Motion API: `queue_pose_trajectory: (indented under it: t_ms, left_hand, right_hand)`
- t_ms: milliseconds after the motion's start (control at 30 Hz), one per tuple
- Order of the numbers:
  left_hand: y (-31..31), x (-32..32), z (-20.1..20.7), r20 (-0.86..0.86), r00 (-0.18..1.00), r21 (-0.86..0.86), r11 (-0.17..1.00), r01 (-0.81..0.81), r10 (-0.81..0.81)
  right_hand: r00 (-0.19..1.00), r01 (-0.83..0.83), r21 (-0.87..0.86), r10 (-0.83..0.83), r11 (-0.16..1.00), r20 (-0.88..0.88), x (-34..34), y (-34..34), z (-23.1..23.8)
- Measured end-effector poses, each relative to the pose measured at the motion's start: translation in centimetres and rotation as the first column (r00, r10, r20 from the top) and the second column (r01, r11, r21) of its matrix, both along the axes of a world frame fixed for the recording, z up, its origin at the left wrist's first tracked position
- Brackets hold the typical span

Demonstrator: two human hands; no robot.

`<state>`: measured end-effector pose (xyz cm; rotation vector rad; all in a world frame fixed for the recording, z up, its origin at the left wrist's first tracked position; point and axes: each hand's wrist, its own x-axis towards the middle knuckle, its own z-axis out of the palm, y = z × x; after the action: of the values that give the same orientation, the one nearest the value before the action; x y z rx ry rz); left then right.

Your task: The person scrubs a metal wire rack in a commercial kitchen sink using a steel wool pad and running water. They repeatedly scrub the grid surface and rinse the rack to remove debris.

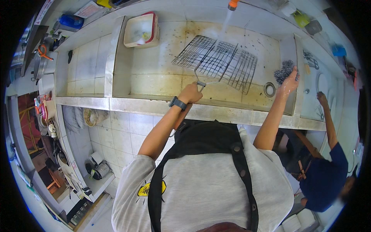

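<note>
My left hand (190, 92), with a dark watch at the wrist, is closed round the handle of a wire grill basket (215, 58). The basket's dark mesh panels spread over the tiled sink floor. Part of its wooden handle (184, 116) shows below my left hand, near the sink's front edge. My right hand (288, 82) looks wet and grips a grey metal scourer (284, 71) by the right wall of the sink, apart from the basket. Water falls from an orange hose nozzle (232, 4) onto the far part of the basket.
A white tub with a red rim (156, 29) stands in the sink's far left corner. A round drain (269, 89) lies near the right wall. The raised front ledge (154, 107) runs before me. At right, a person in dark blue (324, 178) reaches into the adjoining basin.
</note>
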<state>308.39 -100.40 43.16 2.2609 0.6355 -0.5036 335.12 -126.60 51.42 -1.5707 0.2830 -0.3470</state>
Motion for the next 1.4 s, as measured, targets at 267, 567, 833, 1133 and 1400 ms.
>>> queue_pose_trajectory:
  t_ms: [267,567,833,1133,1400]
  left_hand:
    - [-1.0,5.0,4.5,-0.319,0.947,-0.946,0.065,-0.316,-0.042]
    - [-2.5,3.2,-2.7,-0.48,0.877,-0.84,-0.301,-0.451,0.025]
    - [-2.4,0.9,-1.1,-0.256,0.928,-0.912,0.25,-0.325,0.272]
    - [-4.6,-2.9,-5.6,0.368,0.921,0.212,0.953,-0.217,0.128]
    - [-5.9,0.9,-2.4,0.121,0.95,0.143,0.942,-0.305,0.289]
  right_hand:
    - [0.99,-0.013,0.255,-0.025,0.967,0.142,0.7,-3.3,5.8]
    - [0.982,-0.153,0.145,0.168,0.977,-0.091,1.1,-2.0,-2.0]
    - [0.813,-0.572,-0.426,0.412,0.702,-0.413,-1.3,8.3,-12.8]
    - [0.679,-0.347,-0.914,0.728,0.209,-0.091,-11.1,17.9,-15.1]
    - [0.687,-0.454,-0.874,0.692,0.174,-0.22,-9.6,19.1,-16.8]
